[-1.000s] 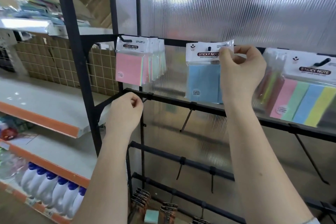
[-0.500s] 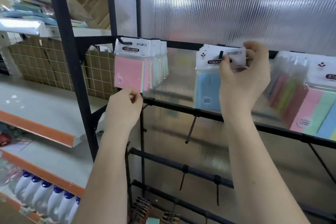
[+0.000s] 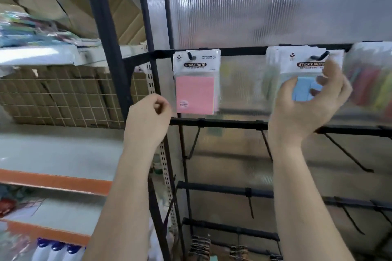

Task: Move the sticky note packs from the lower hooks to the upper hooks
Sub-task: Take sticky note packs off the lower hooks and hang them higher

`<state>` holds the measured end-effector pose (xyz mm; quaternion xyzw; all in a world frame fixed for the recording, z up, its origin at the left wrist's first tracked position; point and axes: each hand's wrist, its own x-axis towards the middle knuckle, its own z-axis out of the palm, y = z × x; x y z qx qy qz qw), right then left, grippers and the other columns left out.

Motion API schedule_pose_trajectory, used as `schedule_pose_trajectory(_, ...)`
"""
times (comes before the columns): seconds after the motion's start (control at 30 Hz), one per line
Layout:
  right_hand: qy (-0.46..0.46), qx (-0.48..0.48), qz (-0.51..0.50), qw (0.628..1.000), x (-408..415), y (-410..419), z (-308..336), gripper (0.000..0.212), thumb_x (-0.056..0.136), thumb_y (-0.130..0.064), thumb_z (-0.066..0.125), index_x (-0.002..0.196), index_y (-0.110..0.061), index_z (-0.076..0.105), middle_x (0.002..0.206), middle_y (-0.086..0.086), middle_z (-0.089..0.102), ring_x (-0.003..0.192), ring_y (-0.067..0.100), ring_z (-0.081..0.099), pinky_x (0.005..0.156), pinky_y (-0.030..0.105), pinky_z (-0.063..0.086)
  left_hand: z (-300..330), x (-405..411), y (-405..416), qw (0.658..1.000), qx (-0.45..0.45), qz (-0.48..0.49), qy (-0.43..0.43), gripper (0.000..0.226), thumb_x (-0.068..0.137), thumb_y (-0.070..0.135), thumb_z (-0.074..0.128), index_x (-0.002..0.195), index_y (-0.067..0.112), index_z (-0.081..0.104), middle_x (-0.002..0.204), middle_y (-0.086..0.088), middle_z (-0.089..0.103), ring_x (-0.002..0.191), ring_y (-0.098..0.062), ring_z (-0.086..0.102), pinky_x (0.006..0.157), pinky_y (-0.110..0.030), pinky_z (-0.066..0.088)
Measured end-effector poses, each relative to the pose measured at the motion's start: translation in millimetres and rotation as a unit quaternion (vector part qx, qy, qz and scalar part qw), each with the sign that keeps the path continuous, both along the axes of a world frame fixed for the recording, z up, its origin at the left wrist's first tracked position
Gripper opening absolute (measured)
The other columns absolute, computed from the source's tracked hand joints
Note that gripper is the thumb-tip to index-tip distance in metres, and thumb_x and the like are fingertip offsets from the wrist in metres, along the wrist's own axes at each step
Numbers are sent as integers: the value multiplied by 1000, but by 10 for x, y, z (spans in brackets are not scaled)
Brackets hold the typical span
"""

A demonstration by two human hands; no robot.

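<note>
Ribbed translucent panel (image 3: 265, 6) behind black rack (image 3: 239, 51); pink pack (image 3: 196, 82) and blue pack (image 3: 305, 74) hanging from upper bar. Left hand (image 3: 148, 118) curled, holding nothing, beside pink pack; right hand (image 3: 307, 108) raised, fingers (image 3: 331, 70) loosely spread before blue pack.

One view only: a wide-angle camera worn on the person's head. It faces forward and slightly upward at a black display rack (image 3: 212, 123) backed by a ribbed translucent panel (image 3: 265, 6). The camera stands close to the rack: both forearms rise from the bottom edge, and the left hand (image 3: 148, 116) and right hand (image 3: 305, 101) sit at mid-frame. The rack's left upright (image 3: 106, 38) runs through the left third, with store shelving (image 3: 53, 180) beyond it. Straight lines bow near the edges, and the right edge is blurred.
</note>
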<state>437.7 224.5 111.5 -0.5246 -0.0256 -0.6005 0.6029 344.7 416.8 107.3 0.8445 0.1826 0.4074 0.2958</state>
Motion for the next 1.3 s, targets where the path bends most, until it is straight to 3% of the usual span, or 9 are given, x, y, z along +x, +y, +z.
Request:
schedule_pose_trajectory(0.17, 65, -113, 142, 981, -242, 371, -2, 17, 89, -15, 57, 103, -6, 63, 87, -7, 58, 78, 6, 55, 75, 12, 42, 49, 5, 193, 997, -9, -72, 24, 12, 93, 18, 51, 91, 21, 63, 78, 17, 55, 70, 0, 53, 58, -8, 33)
schedule_pose_trajectory(0.27, 173, -196, 223, 939, -222, 531, 124, 23, 94, -22, 55, 113, -11, 64, 90, -14, 58, 77, -7, 52, 72, 0, 39, 92, 81, 202, 991, -51, -118, 33, 15, 95, 21, 48, 100, 22, 63, 87, 14, 57, 80, -4, 54, 65, -11, 36)
schedule_pose_trajectory(0.4, 219, -260, 256, 905, -85, 617, 276, 33, 95, -33, 53, 121, -15, 63, 104, -9, 66, 94, 2, 59, 86, 17, 47, 277, 258, 216, 979, -122, -158, 50, 33, 98, 21, 41, 129, 21, 53, 120, 4, 58, 109, -11, 54, 94, -28, 44)
schedule_pose_trajectory(0.47, 235, -277, 275, 890, -14, 612, 307, 37, 93, -37, 56, 122, -15, 60, 101, -10, 64, 91, 1, 59, 78, 10, 46, 432, 366, 212, 974, -154, -165, 21, 33, 98, 20, 39, 127, 20, 54, 120, 3, 57, 110, -13, 53, 101, -35, 43)
schedule_pose_trajectory(0.6, 246, -250, 321, 880, 38, 604, 296, 33, 85, -39, 67, 111, -22, 53, 101, -11, 60, 86, -3, 57, 64, 4, 45, 847, 653, 195, 971, -167, -169, 5, 25, 93, 16, 37, 78, 24, 54, 82, 1, 49, 81, -16, 48, 79, -32, 42)
schedule_pose_trajectory(0.73, 249, -250, 348, 869, 40, 604, 263, 32, 82, -37, 72, 101, -25, 49, 89, -17, 55, 79, -3, 54, 66, 13, 46, 1117, 905, 165, 953, -217, -204, 61, 19, 88, 14, 49, 91, 22, 66, 82, 4, 61, 76, -14, 60, 72, -28, 50)
schedule_pose_trajectory(0.9, 226, -243, 364, 870, 66, 609, 240, 31, 81, -30, 73, 107, -20, 59, 84, -17, 56, 71, -6, 52, 67, 14, 48, 1137, 991, 130, 953, -134, -220, 158, 22, 84, 18, 51, 81, 30, 70, 92, 3, 68, 78, -15, 62, 62, -27, 45)
schedule_pose_trajectory(1.1, 190, -236, 365, 880, 51, 547, 245, 32, 83, -25, 72, 114, -20, 66, 95, -15, 66, 84, -7, 58, 75, 9, 47, 1118, 994, 143, 941, -140, -266, 156, 27, 88, 12, 45, 85, 28, 66, 85, 4, 68, 72, -10, 62, 65, -26, 46)
schedule_pose_trajectory(1.3, 169, -212, 397, 877, -89, 522, 210, 34, 83, -18, 72, 116, -24, 68, 102, -12, 70, 97, 6, 63, 89, 29, 53, 1165, 929, 220, 920, -131, -323, 177, 27, 89, 6, 49, 97, 26, 66, 93, 2, 69, 74, -6, 66, 68, -24, 54)
